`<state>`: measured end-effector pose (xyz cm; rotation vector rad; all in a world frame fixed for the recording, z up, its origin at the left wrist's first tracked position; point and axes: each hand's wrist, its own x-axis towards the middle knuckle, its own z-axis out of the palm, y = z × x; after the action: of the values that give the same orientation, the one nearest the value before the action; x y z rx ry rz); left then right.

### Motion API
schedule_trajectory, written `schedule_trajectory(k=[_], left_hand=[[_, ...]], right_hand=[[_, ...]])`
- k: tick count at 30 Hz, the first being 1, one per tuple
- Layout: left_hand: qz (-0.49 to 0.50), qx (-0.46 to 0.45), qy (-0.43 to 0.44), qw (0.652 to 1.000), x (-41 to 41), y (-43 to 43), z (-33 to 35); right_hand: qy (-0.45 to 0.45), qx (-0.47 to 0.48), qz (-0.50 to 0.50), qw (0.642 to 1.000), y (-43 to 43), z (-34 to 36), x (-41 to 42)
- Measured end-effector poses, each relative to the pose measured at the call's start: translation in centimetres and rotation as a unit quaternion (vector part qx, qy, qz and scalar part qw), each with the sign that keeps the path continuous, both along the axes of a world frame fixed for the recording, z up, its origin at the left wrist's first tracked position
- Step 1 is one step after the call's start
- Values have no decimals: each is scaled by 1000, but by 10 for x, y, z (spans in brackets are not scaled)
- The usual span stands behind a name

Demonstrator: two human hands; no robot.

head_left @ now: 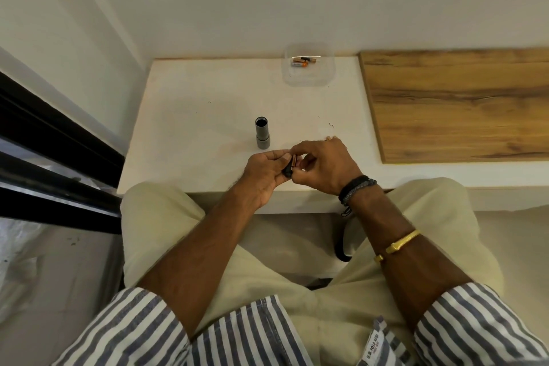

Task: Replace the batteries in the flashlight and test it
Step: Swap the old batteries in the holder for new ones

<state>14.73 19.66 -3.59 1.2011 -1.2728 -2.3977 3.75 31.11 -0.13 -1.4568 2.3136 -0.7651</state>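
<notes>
The grey flashlight body (262, 133) stands upright on the white table (193, 128), head down, its open end facing up. Just in front of it, over the table's near edge, my left hand (264, 174) grips a small black battery holder (287, 169) with copper-coloured batteries in it. My right hand (323, 165) meets it from the right, fingertips pinched at the holder's end on a battery. The fingers hide most of the holder. A clear plastic container (309, 68) at the table's back edge holds a few spare batteries (303, 61).
A wooden board (457, 104) covers the surface to the right of the white table. A wall runs behind the table, and a dark-framed window is at the left. My knees sit against the table's front edge.
</notes>
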Motion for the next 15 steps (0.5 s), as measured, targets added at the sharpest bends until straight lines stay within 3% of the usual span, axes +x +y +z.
schedule_trajectory(k=[10, 15], left_hand=[[55, 26, 40, 997, -1, 0, 2], [81, 37, 52, 995, -1, -2, -1]], right_hand=[[-19, -67, 28, 997, 1, -4, -3], [-53, -48, -20, 997, 1, -7, -2]])
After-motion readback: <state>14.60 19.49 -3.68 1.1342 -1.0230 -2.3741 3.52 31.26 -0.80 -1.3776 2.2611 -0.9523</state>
